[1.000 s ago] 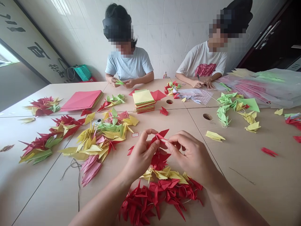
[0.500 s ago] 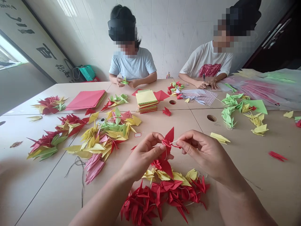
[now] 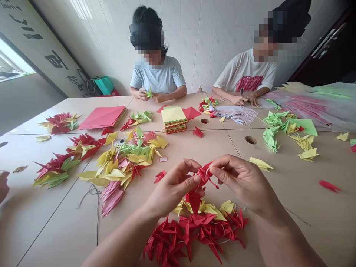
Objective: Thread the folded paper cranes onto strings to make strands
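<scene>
Between the fingertips of both my hands is a red folded-paper crane [image 3: 204, 173], held above the table. My left hand [image 3: 176, 187] pinches its body from the left, thumb on top. From the right, the thumb and forefinger of my right hand [image 3: 240, 181] are closed on the crane's upper part. More red folded paper [image 3: 194, 200] hangs just under my left fingers. Below both hands lie several yellow cranes [image 3: 210, 208] and a heap of red cranes [image 3: 169, 239], with pale string running among them.
Mixed folded cranes [image 3: 130, 155] spread at the left. Behind them stand red sheets [image 3: 101, 116] and a stack of yellow paper squares [image 3: 174, 118]. Green cranes [image 3: 271, 137] lie right. Two people sit opposite, one folding, one writing; another hand [image 3: 3, 185] shows at the left edge.
My hands have drawn closer together. The crane has turned, and its upright wing is now down by my right fingertips. The pale string between my hands no longer shows. A hand has appeared at the left edge.
</scene>
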A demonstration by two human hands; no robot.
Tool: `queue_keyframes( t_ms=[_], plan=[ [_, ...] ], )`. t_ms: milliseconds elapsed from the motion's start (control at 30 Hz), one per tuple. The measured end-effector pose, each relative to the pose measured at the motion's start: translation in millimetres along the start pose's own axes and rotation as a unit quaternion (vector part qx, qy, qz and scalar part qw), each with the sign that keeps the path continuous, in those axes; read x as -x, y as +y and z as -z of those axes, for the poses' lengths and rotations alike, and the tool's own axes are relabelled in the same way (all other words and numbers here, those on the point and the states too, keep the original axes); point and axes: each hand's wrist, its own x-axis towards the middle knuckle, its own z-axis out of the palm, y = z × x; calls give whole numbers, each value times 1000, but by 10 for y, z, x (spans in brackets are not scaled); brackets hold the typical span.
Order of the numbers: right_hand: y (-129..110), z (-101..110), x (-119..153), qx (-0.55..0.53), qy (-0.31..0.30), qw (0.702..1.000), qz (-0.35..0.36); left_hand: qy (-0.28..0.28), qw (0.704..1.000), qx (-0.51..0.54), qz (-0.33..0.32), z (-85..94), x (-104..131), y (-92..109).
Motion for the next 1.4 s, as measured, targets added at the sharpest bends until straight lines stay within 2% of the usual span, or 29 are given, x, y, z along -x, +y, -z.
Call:
queue_keyframes(
  t_ms=[167, 333, 400, 500, 633, 733, 867, 1000, 1233, 1300, 1400],
  plan=[
    [36, -5, 12, 111, 103, 986, 66, 50, 998, -33, -18, 9, 17, 28],
    [68, 17, 11, 187, 117, 969, 111, 61, 995, -77, -2, 57, 48, 52],
    [53, 33, 13, 162, 93, 978, 89, 61, 994, -88, -4, 71, 50, 63],
    [12, 47, 15, 66, 22, 997, 27, 46, 994, -93, -36, 71, 43, 74],
    [-29, 18, 11, -11, -22, 1000, 7, -20, 996, -56, -67, 29, 47, 63],
    [-33, -27, 9, -31, -16, 999, 15, -40, 998, -5, -44, -15, 61, 48],
    [-30, -71, 12, -28, -7, 999, 33, -8, 998, 37, -59, -57, 78, 38],
    [-25, -77, 21, -3, 1, 998, 59, 0, 998, 3, -69, -67, 85, 38],
    [-19, -26, 60, -1, 83, 993, 84, 57, 991, -107, -61, -24, 48, 46],
    [-29, 13, 73, -39, 89, 993, 70, 55, 988, -131, -54, -1, 25, 38],
    [-50, 83, 82, -167, 59, 983, 43, 60, 984, -162, -45, 33, -8, 29]
  ],
)
